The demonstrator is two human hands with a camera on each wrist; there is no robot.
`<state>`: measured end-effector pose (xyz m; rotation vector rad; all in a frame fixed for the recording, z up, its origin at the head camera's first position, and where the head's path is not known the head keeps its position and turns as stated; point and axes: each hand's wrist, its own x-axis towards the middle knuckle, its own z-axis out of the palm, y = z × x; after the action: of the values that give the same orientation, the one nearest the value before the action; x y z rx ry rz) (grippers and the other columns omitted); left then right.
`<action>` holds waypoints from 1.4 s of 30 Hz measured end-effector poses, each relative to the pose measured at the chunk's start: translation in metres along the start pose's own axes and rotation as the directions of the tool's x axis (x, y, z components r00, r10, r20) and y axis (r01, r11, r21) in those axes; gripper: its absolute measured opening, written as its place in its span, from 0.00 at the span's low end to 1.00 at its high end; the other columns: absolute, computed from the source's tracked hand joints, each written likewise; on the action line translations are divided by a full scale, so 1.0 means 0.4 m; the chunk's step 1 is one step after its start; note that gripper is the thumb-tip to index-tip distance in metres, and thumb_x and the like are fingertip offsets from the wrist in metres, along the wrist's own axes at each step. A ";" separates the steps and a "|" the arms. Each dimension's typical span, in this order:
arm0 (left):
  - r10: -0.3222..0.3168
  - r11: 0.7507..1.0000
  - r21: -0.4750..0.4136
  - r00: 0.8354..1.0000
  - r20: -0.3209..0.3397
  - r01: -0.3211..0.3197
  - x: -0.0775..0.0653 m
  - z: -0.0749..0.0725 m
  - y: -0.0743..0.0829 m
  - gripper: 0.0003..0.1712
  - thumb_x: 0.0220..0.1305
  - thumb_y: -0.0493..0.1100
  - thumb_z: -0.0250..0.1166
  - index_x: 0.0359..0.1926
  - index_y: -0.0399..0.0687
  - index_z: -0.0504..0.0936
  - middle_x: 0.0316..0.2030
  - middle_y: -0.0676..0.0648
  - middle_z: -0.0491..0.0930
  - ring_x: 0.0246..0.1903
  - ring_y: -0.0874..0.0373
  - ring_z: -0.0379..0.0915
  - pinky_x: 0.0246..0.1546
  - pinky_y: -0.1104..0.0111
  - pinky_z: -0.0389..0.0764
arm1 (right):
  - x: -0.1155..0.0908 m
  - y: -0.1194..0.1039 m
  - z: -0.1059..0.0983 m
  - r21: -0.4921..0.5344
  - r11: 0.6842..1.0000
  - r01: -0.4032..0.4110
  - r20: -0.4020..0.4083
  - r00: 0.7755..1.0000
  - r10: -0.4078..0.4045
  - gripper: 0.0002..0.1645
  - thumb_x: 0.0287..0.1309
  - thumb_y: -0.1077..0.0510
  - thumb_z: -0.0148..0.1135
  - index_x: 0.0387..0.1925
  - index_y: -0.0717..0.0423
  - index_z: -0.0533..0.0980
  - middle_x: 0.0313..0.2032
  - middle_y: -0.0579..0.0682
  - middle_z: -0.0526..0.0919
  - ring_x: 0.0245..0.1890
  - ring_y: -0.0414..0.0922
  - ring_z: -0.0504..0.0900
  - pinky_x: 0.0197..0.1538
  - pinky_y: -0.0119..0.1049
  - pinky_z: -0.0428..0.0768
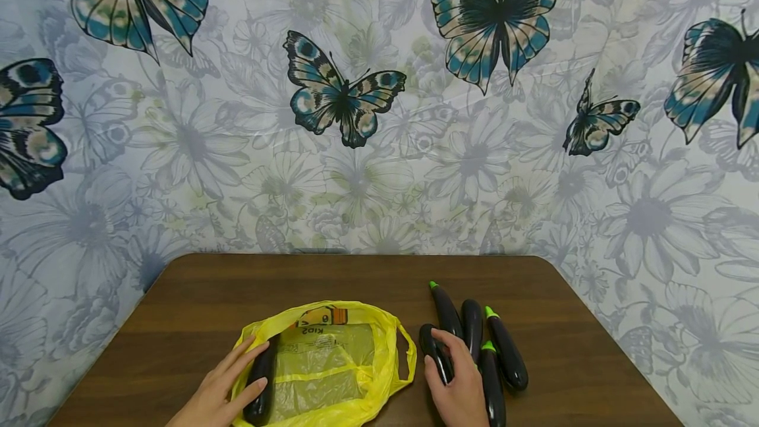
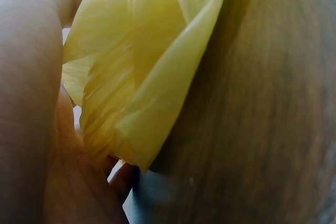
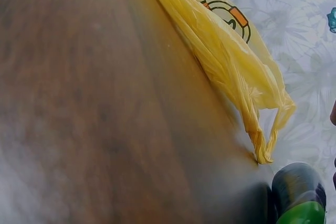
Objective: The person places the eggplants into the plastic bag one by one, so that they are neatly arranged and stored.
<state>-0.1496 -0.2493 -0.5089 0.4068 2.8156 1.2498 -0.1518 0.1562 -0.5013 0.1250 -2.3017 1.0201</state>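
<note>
A yellow plastic bag (image 1: pixel 388 325) lies with its mouth wide open, one dark eggplant (image 1: pixel 261 387) just inside its left edge. My left hand (image 1: pixel 216 384) reaches over that edge, fingers spread and fairly straight, thumb and fingertips resting on the eggplant. In the left wrist view, folds of the bag (image 2: pixel 152 77) hang beside the hand. To the right of the bag, my right hand (image 1: pixel 459 381) holds another glossy eggplant (image 1: pixel 435 351) between thumb and fingers. Several more eggplants (image 1: pixel 508 351) lie around it, some showing bright green caps.
The brown wooden table (image 1: pixel 196 302) has rounded far corners and ends at a wall covering (image 1: pixel 356 203) printed with butterflies and flowers. A loop handle (image 1: pixel 409 351) of the bag stands toward the right-hand group of eggplants.
</note>
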 end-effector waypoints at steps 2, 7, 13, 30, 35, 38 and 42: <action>-0.006 1.000 -0.002 1.000 0.009 0.006 0.001 -0.001 0.000 0.33 0.76 0.52 0.61 0.76 0.46 0.67 0.76 0.27 0.56 0.69 0.19 0.55 0.51 0.28 0.72 | -0.001 0.001 0.002 -0.006 1.000 0.004 0.004 1.000 -0.004 0.30 0.51 0.69 0.76 0.57 0.53 0.80 0.53 0.42 0.84 0.52 0.44 0.84 0.52 0.26 0.79; -0.022 1.000 -0.009 0.999 0.027 0.022 0.002 -0.002 -0.002 0.34 0.76 0.53 0.60 0.76 0.46 0.67 0.76 0.26 0.55 0.70 0.18 0.54 0.52 0.28 0.71 | -0.003 0.002 0.006 -0.010 1.000 -0.016 0.021 1.000 0.016 0.31 0.52 0.69 0.76 0.58 0.51 0.80 0.54 0.43 0.83 0.54 0.44 0.84 0.55 0.28 0.80; -0.011 1.000 -0.002 1.000 0.020 0.011 0.003 -0.001 -0.005 0.34 0.76 0.53 0.60 0.76 0.46 0.67 0.76 0.27 0.55 0.70 0.19 0.55 0.52 0.28 0.72 | -0.003 0.004 0.007 -0.011 0.999 -0.051 0.049 0.997 0.051 0.31 0.53 0.68 0.75 0.59 0.52 0.79 0.56 0.43 0.83 0.56 0.44 0.82 0.56 0.30 0.80; -0.023 1.000 0.002 0.999 0.034 0.023 0.004 -0.004 -0.002 0.34 0.77 0.53 0.60 0.77 0.47 0.66 0.76 0.27 0.55 0.70 0.19 0.54 0.51 0.28 0.72 | 0.003 0.009 0.005 -0.031 0.985 -0.168 0.206 0.964 0.171 0.31 0.58 0.63 0.73 0.63 0.48 0.76 0.61 0.49 0.78 0.62 0.50 0.78 0.62 0.55 0.78; -0.014 1.000 0.008 0.999 0.031 0.014 0.006 -0.005 0.000 0.34 0.77 0.53 0.60 0.76 0.47 0.66 0.76 0.27 0.55 0.70 0.18 0.54 0.51 0.28 0.71 | 0.004 0.014 0.005 -0.034 0.986 -0.162 0.226 0.960 0.165 0.31 0.59 0.62 0.73 0.63 0.48 0.75 0.63 0.49 0.77 0.64 0.50 0.77 0.63 0.56 0.77; -0.012 1.000 0.017 1.000 0.028 0.012 0.005 -0.004 0.000 0.34 0.77 0.53 0.60 0.76 0.47 0.67 0.76 0.27 0.55 0.70 0.19 0.54 0.50 0.28 0.71 | 0.004 0.016 0.005 -0.033 0.987 -0.159 0.240 0.957 0.162 0.31 0.59 0.62 0.73 0.63 0.48 0.75 0.64 0.50 0.76 0.65 0.51 0.76 0.64 0.56 0.76; -0.008 1.000 0.022 1.000 0.019 0.008 0.003 -0.003 0.000 0.33 0.76 0.53 0.61 0.76 0.46 0.67 0.76 0.27 0.56 0.70 0.19 0.55 0.50 0.28 0.72 | 0.005 0.016 0.005 -0.032 0.985 -0.170 0.265 0.949 0.172 0.33 0.59 0.62 0.73 0.65 0.49 0.74 0.66 0.51 0.74 0.67 0.53 0.74 0.66 0.57 0.74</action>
<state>-0.1509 -0.2500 -0.5080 0.4060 2.8147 1.2075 -0.1563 0.1597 -0.5054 0.0630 -2.5991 1.1382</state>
